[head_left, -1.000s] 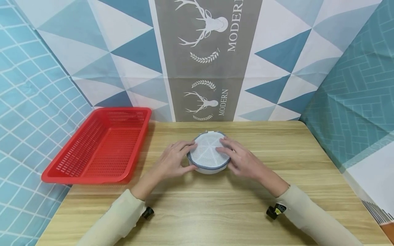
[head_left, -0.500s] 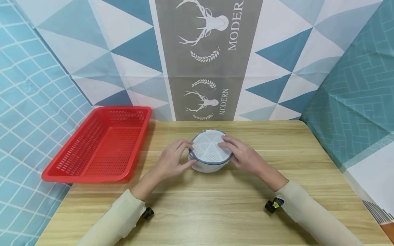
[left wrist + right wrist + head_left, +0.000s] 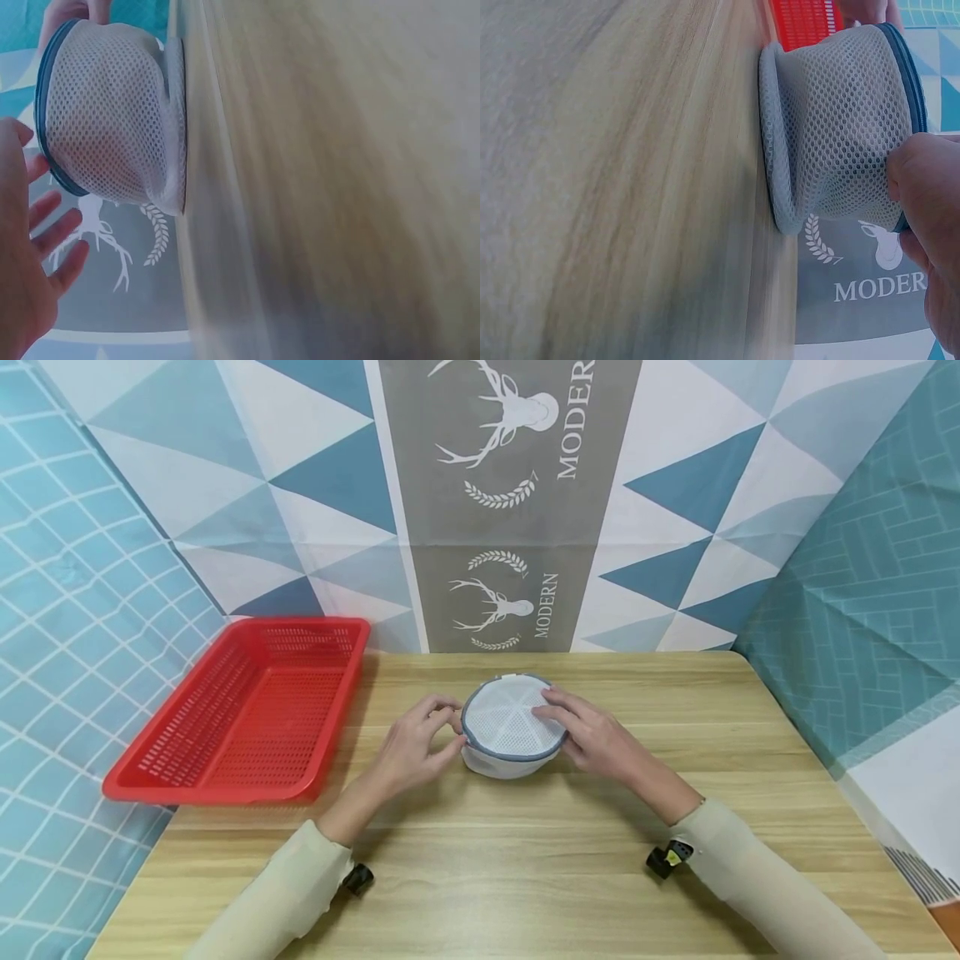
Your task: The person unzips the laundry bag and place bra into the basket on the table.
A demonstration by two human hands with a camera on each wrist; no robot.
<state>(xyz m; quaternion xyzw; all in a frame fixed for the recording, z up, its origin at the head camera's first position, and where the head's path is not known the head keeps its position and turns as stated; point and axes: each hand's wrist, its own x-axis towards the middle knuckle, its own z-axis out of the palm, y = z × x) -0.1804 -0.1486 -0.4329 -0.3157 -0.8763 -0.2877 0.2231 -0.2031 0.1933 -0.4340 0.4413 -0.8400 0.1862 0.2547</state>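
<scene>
A round white mesh laundry bag [image 3: 512,718] with a blue-grey zipped rim stands upright on the wooden table. Its mesh side wall [image 3: 109,112] is raised, with a slack fold near the base. My left hand [image 3: 420,743] is at the left of the rim, thumb and index fingertips pinching at the zip edge; its other fingers are spread in the left wrist view. On the right, my right hand [image 3: 596,739] grips the bag, fingers over the mesh top and thumb [image 3: 911,161] against the side wall below the rim.
To the left stands a red plastic basket [image 3: 322,777] with perforated walls. Patterned sheets [image 3: 300,502] hang behind the table [image 3: 510,868] and along both sides. A small black camera sits at each wrist, below a pale sleeve [image 3: 750,877].
My left fingers have drawn back from the mesh top to the left edge of the rim. The bag's top has risen slightly and its side wall shows more. My right hand keeps its grip.
</scene>
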